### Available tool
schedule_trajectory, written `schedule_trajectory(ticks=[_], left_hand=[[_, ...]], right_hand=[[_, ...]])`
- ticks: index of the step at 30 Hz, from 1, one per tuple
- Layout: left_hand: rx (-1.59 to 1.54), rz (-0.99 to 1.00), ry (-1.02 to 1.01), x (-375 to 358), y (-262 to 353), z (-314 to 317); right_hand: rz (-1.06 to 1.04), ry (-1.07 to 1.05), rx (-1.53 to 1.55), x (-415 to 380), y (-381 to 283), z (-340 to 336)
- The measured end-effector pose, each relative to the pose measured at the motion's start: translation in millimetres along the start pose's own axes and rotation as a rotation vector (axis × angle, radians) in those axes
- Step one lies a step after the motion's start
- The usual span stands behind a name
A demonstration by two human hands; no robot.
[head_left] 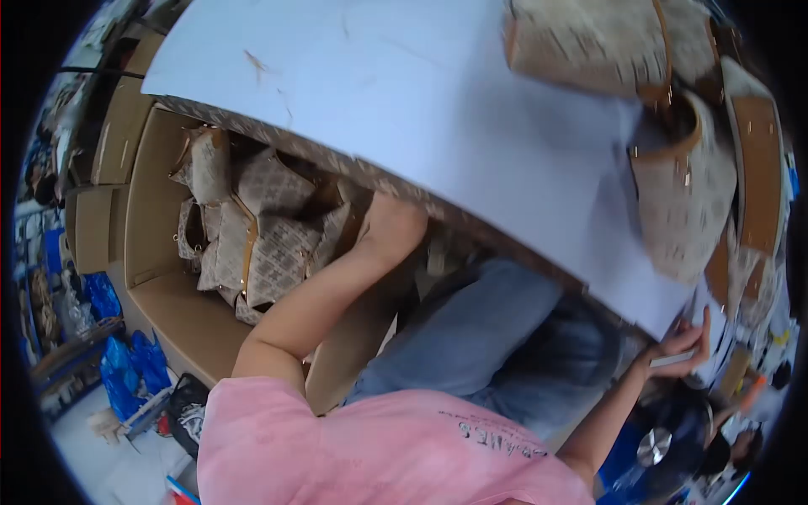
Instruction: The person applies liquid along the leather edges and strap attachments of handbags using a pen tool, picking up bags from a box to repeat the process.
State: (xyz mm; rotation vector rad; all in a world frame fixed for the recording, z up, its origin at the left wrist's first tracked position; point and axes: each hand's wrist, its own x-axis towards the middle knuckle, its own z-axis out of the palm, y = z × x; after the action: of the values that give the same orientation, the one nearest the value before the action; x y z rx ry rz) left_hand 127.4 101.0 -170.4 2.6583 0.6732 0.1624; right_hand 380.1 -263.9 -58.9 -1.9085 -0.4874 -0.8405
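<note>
My left hand reaches down over the side of a cardboard box, below the table edge. Its fingers are hidden beneath that edge, so what they touch does not show. Several beige patterned handbags with tan trim lie piled in the box, close by the hand and forearm. Out at the right, beside the table corner, my right hand has a thin white object across its palm. One finger of this hand points up, and the object's kind is too small to tell.
A white-topped table slants across the view, with loose threads on it. More patterned bags stand along its right end. Blue plastic bags sit on the floor at left. A round dark machine or fan stands at lower right.
</note>
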Motion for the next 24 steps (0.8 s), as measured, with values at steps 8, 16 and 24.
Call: schedule_trajectory(ticks=[8, 16, 24], left_hand=[[0.203, 0.171, -0.405, -144, 56, -23], [0.062, 0.013, -0.339, -226, 65, -52], [0.069, -0.022, -0.459, -218, 66, -57]], right_hand=[[0.027, -0.166, 0.005, 8, -9, -3], [-0.009, -0.214, -0.003, 14, 1, -5], [-0.059, -0.217, -0.039, 10, -1, -7]])
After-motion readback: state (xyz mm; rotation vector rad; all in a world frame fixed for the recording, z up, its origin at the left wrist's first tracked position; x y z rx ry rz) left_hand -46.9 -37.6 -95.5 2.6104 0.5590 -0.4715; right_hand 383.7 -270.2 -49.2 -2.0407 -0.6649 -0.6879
